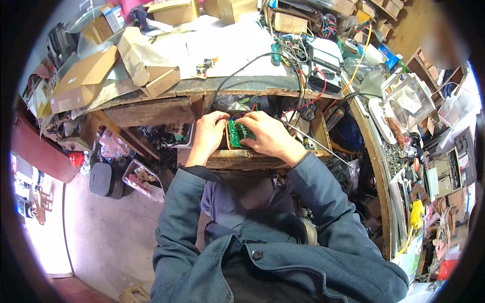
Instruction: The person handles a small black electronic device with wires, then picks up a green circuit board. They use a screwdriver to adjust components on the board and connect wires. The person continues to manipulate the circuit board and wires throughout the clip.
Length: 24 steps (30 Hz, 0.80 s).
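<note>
A small green circuit board [235, 135] is held over the open wooden drawer [237, 160] at the bench front. My left hand [208, 132] is closed at its left edge, fingers bent in near the upper corner. From the other side my right hand [270, 134] grips the board, its thumb at the lower end and its fingers across the upper right part. Those fingers hide part of the board. An orange-brown strip shows along the board's left side. Inside the drawer behind my hands lie wires and clear plastic.
Cardboard boxes [83, 78] stand at the bench's left. A small yellow-and-black part [206, 65] lies on white paper. A meter-like device [324, 60] with red and black leads sits at the right. A thin metal rod [321, 144] slants across the drawer's right side. Clutter covers the right side bench.
</note>
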Each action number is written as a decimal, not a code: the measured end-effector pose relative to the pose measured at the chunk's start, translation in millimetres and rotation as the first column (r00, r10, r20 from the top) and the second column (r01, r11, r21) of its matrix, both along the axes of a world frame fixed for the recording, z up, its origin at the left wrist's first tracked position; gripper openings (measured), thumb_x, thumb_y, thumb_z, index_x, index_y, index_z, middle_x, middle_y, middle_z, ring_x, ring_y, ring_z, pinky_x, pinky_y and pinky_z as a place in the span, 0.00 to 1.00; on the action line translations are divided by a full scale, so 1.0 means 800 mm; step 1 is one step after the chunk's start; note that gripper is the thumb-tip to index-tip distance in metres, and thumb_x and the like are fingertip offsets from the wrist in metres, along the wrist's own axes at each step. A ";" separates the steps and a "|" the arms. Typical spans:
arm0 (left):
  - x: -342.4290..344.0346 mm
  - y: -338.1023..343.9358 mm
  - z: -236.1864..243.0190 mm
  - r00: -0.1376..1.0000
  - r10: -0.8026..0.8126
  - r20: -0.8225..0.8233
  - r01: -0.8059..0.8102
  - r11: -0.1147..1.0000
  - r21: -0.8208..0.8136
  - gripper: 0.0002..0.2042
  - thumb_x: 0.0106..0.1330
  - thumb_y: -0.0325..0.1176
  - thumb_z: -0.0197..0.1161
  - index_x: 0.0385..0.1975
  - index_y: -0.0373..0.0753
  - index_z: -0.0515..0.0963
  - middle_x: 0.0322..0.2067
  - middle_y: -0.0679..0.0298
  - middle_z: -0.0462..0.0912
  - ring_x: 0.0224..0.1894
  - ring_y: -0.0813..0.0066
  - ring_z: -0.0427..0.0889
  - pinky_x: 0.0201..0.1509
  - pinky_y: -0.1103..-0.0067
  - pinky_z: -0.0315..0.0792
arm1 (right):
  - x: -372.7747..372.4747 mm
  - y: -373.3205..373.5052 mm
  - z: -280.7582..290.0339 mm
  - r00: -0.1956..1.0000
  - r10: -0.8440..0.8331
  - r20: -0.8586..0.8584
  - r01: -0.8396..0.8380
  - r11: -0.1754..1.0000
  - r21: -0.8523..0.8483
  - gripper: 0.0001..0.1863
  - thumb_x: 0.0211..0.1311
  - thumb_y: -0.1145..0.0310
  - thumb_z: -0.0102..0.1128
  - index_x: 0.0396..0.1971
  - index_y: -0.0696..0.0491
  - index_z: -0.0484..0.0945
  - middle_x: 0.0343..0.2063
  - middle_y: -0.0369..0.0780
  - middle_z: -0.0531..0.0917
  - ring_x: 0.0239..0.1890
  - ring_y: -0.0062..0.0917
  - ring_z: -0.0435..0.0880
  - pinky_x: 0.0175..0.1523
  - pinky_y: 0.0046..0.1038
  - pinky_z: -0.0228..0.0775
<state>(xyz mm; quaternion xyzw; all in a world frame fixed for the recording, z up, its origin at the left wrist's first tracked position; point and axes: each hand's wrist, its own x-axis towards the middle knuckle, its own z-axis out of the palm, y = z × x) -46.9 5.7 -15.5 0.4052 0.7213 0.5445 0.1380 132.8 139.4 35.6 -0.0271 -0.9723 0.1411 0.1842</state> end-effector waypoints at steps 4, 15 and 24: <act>0.004 -0.003 0.011 0.999 0.038 0.001 -0.038 0.997 -0.068 0.14 0.71 0.31 0.64 0.50 0.31 0.86 0.42 0.55 0.92 0.44 0.71 0.89 0.52 0.74 0.80 | -0.011 0.011 0.009 0.988 0.037 0.151 -0.042 0.999 0.028 0.39 0.49 0.60 0.80 0.62 0.55 0.76 0.52 0.50 0.83 0.55 0.47 0.83 0.59 0.42 0.79; 0.008 0.002 0.001 0.993 -0.103 -0.063 0.104 0.994 0.020 0.19 0.66 0.27 0.64 0.56 0.30 0.82 0.48 0.48 0.90 0.50 0.63 0.90 0.57 0.71 0.80 | -0.026 0.035 0.024 0.955 0.076 0.287 -0.049 0.994 -0.099 0.48 0.45 0.55 0.81 0.69 0.50 0.70 0.53 0.53 0.78 0.55 0.51 0.82 0.60 0.43 0.77; 0.009 -0.004 0.006 0.990 -0.053 -0.130 0.049 0.998 -0.035 0.19 0.65 0.29 0.61 0.55 0.29 0.82 0.45 0.44 0.89 0.49 0.59 0.91 0.55 0.70 0.80 | -0.019 0.053 0.029 0.961 0.188 0.203 -0.107 0.930 -0.353 0.47 0.43 0.58 0.85 0.67 0.51 0.76 0.49 0.46 0.79 0.53 0.39 0.80 0.61 0.36 0.73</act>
